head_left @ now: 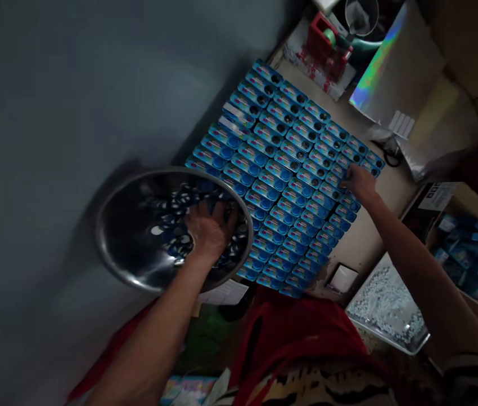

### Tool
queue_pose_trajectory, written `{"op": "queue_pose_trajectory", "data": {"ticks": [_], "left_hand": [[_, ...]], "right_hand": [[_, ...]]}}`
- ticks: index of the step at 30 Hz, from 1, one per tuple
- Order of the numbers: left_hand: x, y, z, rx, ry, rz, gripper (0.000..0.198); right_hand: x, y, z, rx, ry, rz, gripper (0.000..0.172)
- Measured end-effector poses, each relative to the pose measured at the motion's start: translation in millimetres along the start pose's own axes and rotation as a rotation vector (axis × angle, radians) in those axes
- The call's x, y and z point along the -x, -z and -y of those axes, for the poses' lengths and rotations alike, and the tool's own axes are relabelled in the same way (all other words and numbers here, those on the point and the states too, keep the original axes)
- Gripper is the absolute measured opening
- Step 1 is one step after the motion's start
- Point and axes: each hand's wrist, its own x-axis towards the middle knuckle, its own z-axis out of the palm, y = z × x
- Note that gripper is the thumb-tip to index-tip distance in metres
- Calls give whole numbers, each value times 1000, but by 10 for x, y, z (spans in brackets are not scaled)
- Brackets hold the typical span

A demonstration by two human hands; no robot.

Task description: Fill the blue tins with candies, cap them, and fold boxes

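A large grid of small blue open boxes (283,169) covers a low table, several rows deep. My right hand (359,183) rests on the boxes at the grid's right edge, fingers bent down onto one; whether it holds anything is hidden. My left hand (209,228) reaches into a round steel bowl (137,256) at the left, fingers closed among many small dark and white pieces (166,223) lying in it. The bowl overlaps the near left corner of the box grid.
A grey wall fills the left side. Behind the table stand a red tape dispenser (327,42) and shiny foil sheets (395,73). At the right are a tray of small pale pieces (386,307) and a carton of blue packs (467,254). My red-clothed lap (298,332) is below.
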Motion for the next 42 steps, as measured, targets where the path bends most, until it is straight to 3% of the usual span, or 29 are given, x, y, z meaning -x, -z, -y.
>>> {"op": "queue_pose_trajectory", "data": {"ticks": [3, 5, 7, 9, 11, 14, 17, 19, 22, 24, 26, 30, 32, 37, 42], "left_hand": [[-67, 78, 19, 49, 65, -12, 43], [-73, 261, 29, 186, 198, -149, 29], [-19, 511, -28, 535, 383, -272, 14], [87, 766, -201, 1039, 496, -230, 10], [205, 946, -505, 1463, 492, 1, 12], [295, 951, -1113, 1742, 490, 477, 8], [252, 659, -1665, 1817, 579, 860, 17], [199, 392, -1904, 1837, 610, 1041, 27], [135, 30, -2053, 1817, 588, 1242, 39], [103, -139, -2056, 1784, 550, 1328, 43], [70, -247, -2022, 1762, 530, 1356, 39], [-18, -331, -1906, 1787, 575, 1271, 24], [-69, -329, -1851, 1833, 578, 1194, 21], [-191, -299, -1823, 1971, 506, 1072, 15], [-280, -319, -1851, 2035, 482, 1086, 22]], "right_hand": [[58, -25, -33, -27, 5, -25, 30], [156, -50, -92, -94, 9, -40, 32], [297, -73, -162, -224, 16, -76, 32], [475, -82, -188, -410, 5, -143, 29], [684, -68, -124, -655, 10, -187, 29], [998, -5, 108, -1045, 165, -80, 38], [1187, 47, 290, -1166, 479, 51, 36], [1216, 38, 287, -1078, 637, 1, 33], [1195, -30, 130, -892, 702, -99, 31], [1175, -79, -3, -806, 733, -93, 27], [1136, -116, -109, -780, 702, -75, 22], [912, -170, -170, -735, 238, -122, 19], [759, -181, -118, -574, 106, -112, 17], [511, -75, 164, -30, 53, 96, 15], [365, 37, 365, 134, 14, 156, 14]]}}
